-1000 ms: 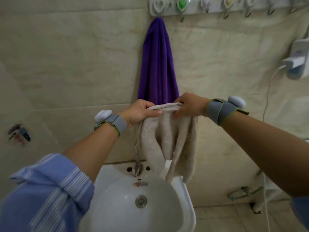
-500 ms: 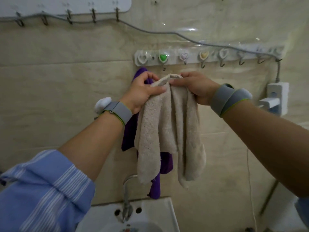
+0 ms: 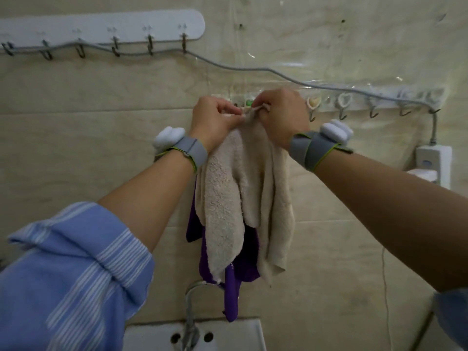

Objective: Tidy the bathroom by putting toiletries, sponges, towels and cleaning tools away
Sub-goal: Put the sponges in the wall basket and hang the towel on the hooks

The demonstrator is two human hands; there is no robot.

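A beige towel (image 3: pixel 243 198) hangs in loose folds against the tiled wall, its top edge gathered up at the heart-shaped hook rail (image 3: pixel 354 100). The left hand (image 3: pixel 212 120) pinches the bunched top of the towel from one side, and the right hand (image 3: pixel 281 115) grips it from the other, thumb and fingers closed on a small loop or corner of the cloth. The two hands sit close together, almost touching, directly in front of the rail's left end, near a green heart hook (image 3: pixel 249 103) that peeks out between them. Whether the loop is already over a hook cannot be made out, as the fingers cover that spot.

Behind the beige towel, below the rail, a purple towel (image 3: pixel 231 292) hangs down, showing at the lower edges and trailing a narrow strip toward the sink. Each wrist carries a grey strap with a white device: the left wristband (image 3: pixel 191 150) and the right wristband (image 3: pixel 316 150). The left forearm emerges from a rolled blue striped sleeve (image 3: pixel 76 274).

Further right along the rail, several hooks are bare. A grey cable (image 3: pixel 253 69) runs above the rail, draped from a white hook strip (image 3: pixel 101 26) higher up and to the left, and drops at the rail's right end to a white power strip (image 3: pixel 434 165). Well below the rail stand a curved metal tap (image 3: pixel 190 312) and the rim of a white sink (image 3: pixel 228 333).
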